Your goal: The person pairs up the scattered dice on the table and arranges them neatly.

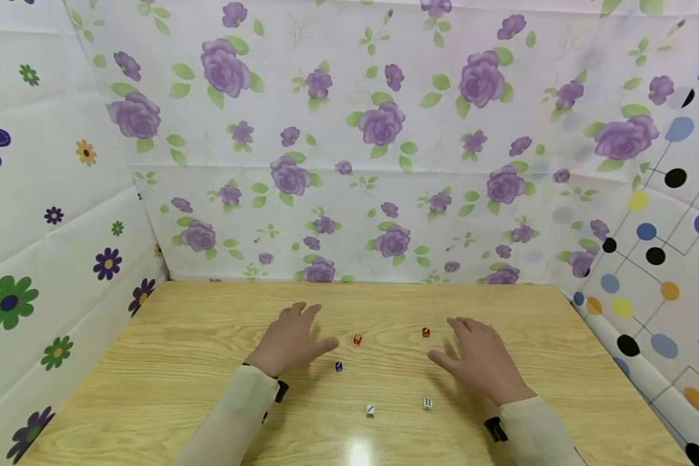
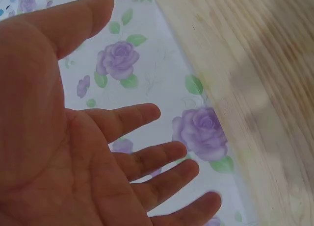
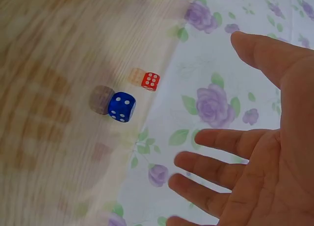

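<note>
My left hand [image 1: 291, 343] hovers over the left part of the wooden table, fingers spread and the palm bare in the left wrist view. Close to its thumb lie a blue die [image 1: 338, 366] and a red die [image 1: 358, 339]. Opposite, my right hand [image 1: 480, 359] is held with fingers extended and nothing in it; a second red die [image 1: 426, 332] lies just beyond its thumb. Two white dice, one on the left [image 1: 370, 410] and one on the right [image 1: 428, 404], lie nearer the front. The right wrist view shows a blue die [image 3: 121, 107] beside a red die [image 3: 150, 81].
A small dark thing [image 1: 265, 418] peeks out beside the left sleeve, too hidden to identify. Flower-printed cloth [image 1: 349, 213] rises behind the wooden table [image 1: 349, 298]. More cloth hangs at the left [image 1: 64, 259] and a dotted one at the right [image 1: 670, 272].
</note>
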Demonstrator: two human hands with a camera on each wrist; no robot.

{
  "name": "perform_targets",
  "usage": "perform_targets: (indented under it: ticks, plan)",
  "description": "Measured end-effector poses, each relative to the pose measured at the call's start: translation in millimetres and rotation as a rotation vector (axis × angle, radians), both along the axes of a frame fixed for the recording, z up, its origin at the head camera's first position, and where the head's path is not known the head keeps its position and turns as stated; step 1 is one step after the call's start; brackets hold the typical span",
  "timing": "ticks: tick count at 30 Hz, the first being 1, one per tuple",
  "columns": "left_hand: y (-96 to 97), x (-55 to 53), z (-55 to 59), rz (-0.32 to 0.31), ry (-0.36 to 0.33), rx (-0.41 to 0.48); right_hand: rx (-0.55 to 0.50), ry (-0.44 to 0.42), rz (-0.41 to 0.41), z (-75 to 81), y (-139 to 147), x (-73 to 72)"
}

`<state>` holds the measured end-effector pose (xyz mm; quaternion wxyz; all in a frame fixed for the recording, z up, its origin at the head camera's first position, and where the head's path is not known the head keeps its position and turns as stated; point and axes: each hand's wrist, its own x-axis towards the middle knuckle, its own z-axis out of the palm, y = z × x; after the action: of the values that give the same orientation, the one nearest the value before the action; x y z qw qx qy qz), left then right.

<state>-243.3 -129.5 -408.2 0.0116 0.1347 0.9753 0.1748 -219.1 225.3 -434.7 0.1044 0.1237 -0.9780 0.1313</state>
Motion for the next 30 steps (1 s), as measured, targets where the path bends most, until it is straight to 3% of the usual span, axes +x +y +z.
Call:
perform_targets:
  ticks: [6,12,23,30]
  plan:
    - [2.9,3.5,2.6,-0.044,-0.033,0.050,-0.006,-0.023,0.013,3.8,-2.9,1.5]
    - [8.7,4.7,4.4,-0.136,-0.034,0.065,-0.027,-0.098,0.045,7.0,-5.2,4.6]
    - [25.0,7.2,0.7,-0.347,-0.118,0.119,-0.116,-0.305,0.344,13.6,-11.2,8.3]
    - [33.4,10.9,-0.8,-0.415,-0.165,0.164,-0.100,-0.370,0.382,15.7,-13.5,11.7]
